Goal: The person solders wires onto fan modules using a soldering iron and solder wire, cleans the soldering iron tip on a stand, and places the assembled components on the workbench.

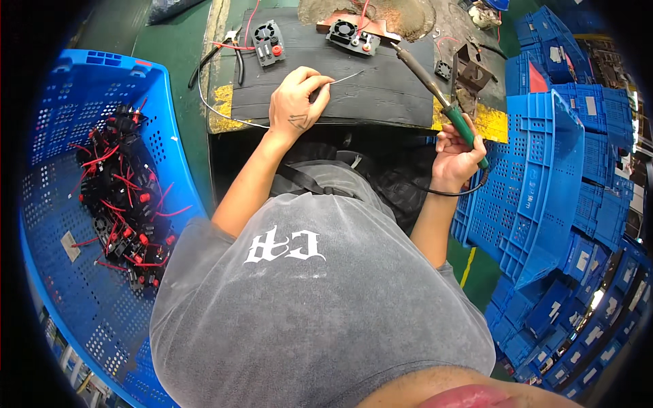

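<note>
My left hand (299,100) pinches a thin strand of solder wire (348,77) over the black mat (381,88); its free end points right. The wire's tail runs back under the wrist and off to the left. My right hand (459,156) grips the green handle of a soldering iron (435,88), whose tip slants up and left. Near that tip lies a black fan module (350,37) with a red and a white terminal and a red wire. A second fan module (268,42) with a red terminal sits left of it.
Pliers (231,51) with dark handles lie at the mat's left edge. A rusty metal stand (469,68) and a small fan (443,70) are on the right. A blue crate (170,129) holds many red-wired parts; more blue crates (524,177) stack at right.
</note>
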The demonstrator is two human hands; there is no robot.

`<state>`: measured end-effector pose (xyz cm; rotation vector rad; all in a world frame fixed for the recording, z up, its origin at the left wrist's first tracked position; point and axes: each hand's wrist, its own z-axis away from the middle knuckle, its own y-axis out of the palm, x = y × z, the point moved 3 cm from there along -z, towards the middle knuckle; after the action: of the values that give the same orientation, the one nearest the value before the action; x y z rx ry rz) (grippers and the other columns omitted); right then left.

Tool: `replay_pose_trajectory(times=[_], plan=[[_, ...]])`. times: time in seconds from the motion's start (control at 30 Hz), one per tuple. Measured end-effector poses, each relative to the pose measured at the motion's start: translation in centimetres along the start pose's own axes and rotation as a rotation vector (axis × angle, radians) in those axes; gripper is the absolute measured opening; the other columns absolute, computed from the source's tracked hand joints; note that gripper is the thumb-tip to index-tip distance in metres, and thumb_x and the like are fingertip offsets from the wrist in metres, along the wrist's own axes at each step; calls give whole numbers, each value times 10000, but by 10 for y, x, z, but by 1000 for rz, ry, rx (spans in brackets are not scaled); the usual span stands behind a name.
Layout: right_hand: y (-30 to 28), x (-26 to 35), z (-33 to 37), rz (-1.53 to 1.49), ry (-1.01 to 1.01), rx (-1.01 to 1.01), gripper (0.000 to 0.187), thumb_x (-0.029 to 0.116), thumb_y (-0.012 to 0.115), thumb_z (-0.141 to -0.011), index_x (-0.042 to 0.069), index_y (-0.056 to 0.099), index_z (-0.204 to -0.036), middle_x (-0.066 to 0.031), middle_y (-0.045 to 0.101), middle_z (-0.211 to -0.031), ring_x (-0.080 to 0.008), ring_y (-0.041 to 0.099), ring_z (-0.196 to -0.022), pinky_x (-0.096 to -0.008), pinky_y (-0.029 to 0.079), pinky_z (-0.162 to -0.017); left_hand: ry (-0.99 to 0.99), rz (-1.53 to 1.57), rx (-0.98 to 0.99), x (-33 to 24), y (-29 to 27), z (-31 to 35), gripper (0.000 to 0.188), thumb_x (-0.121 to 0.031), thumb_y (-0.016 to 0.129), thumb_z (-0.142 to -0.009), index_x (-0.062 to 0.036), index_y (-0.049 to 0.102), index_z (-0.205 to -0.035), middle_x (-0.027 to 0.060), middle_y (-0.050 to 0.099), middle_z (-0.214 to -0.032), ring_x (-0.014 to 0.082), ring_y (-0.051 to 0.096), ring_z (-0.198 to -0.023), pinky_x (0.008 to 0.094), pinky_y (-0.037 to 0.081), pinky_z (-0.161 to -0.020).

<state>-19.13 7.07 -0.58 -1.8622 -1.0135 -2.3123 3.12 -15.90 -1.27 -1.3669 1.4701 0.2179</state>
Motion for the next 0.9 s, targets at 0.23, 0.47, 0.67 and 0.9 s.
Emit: replay_pose_trajectory(times=[0.23, 0.47, 0.67, 0.9], plan=[[-31, -12, 10, -311, 140, -65, 512, 393, 385, -953, 10, 620, -1196, -164, 703, -843, -226, 630, -654, -275, 453, -496, 73, -262, 70, -14, 7, -6, 138, -122, 678, -817, -110, 719, -948, 50, 594, -888, 207, 612, -753, 300, 499, -659], [-59, -11, 15, -385, 385, -98, 487, 396, 413, -969, 37, 596, -1244, -123, 701, -865, -184, 619, -686, -247, 444, -511, 26, -349, 54, -22, 15, -8, 141, -118, 683, -803, -110, 705, -942, 68, 590, -886, 246, 623, -769, 337, 514, -667], [-82, -10, 20, -469, 400, -146, 485, 381, 420, -971, 28, 581, -1262, -125, 684, -882, -182, 587, -702, -245, 451, -518, -52, -290, 106, -17, 12, -16, 137, -121, 667, -840, -96, 725, -961, 55, 597, -893, 188, 578, -702, 282, 475, -643], [-94, 0, 29, -529, 307, -191, 481, 350, 436, -963, 13, 559, -1283, -135, 670, -898, -191, 553, -693, -249, 447, -533, -5, -229, 82, -43, 4, -71, 237, -104, 683, -832, -72, 685, -1067, 102, 648, -963, 209, 605, -714, 323, 503, -639]])
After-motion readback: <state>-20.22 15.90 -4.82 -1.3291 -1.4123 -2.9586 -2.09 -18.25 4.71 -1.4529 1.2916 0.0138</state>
